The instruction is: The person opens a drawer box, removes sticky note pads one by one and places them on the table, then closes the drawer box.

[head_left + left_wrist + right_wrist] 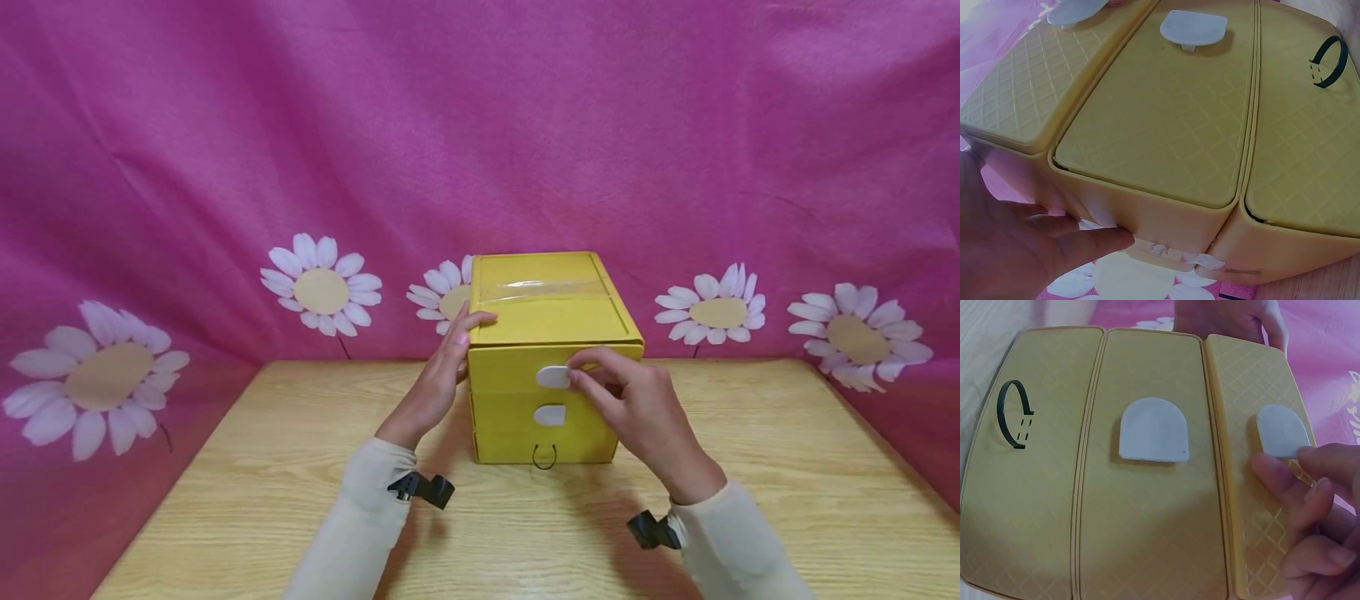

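A yellow three-drawer box (555, 325) stands on the table with its drawer fronts facing me. My right hand (651, 412) pinches the white tab handle (552, 377) of the top drawer between thumb and forefinger; its other fingers curl loosely. Against the box's left side lies my left hand (429, 392), with one finger over the top edge. In the left wrist view the left fingers (1100, 244) are extended along the side wall. The middle drawer carries a similar white tab (1154, 430), and the bottom one a dark thin loop (1001, 415). All three drawers look closed.
Clear tape (555, 288) runs across the box's top. The wooden table (300, 450) extends to both sides. A pink cloth (480, 125) printed with white daisies hangs behind and at the sides. Dark camera mounts (431, 490) sit on both wrists.
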Available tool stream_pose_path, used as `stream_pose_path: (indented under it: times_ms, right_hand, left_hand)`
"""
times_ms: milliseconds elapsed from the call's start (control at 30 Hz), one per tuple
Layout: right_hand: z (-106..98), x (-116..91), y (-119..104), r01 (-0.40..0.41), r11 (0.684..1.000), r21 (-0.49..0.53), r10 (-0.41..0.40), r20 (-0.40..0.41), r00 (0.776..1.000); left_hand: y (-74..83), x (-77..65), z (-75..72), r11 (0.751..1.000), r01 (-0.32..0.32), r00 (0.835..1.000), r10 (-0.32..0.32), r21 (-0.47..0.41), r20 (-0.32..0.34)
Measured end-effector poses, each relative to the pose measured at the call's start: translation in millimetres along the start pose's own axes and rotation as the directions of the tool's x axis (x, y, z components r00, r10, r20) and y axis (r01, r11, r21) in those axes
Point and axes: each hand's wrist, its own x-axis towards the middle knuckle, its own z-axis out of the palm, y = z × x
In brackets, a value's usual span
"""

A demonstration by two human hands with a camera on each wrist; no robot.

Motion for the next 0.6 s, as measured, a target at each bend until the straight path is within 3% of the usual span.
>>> stream_pose_path:
  times_ms: [600]
  right_hand:
    - [-8, -3, -11, 0.042, 0.997, -0.06, -0.038, 0.072, 0.997]
  left_hand:
    - [2.2, -1.6, -0.9, 1.0, 0.001, 1.0, -0.001, 0.031, -0.002]
